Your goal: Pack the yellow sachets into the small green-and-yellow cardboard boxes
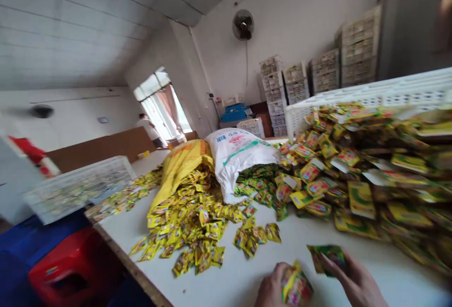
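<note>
Low over the white table [226,260], my left hand [271,287] is closed on a yellow and red packet [296,286], blurred by motion. To its right, my right hand [355,274] pinches a green sachet [330,257] between thumb and fingers. Just beyond the hands lie a few yellow sachets [257,237]. More yellow sachets spill from a yellow sack [176,165] farther left. Green sachets [259,184] come out of the mouth of a white sack [238,156]. A large heap of small yellow-green packets [360,196] spreads at the right.
A white perforated crate [374,92] stands behind the heap. Another white crate [81,184] and a red plastic stool [74,269] are beyond the table's left edge. Stacked crates [275,95] line the wall under a fan [243,24]. A person [150,128] is near the far window.
</note>
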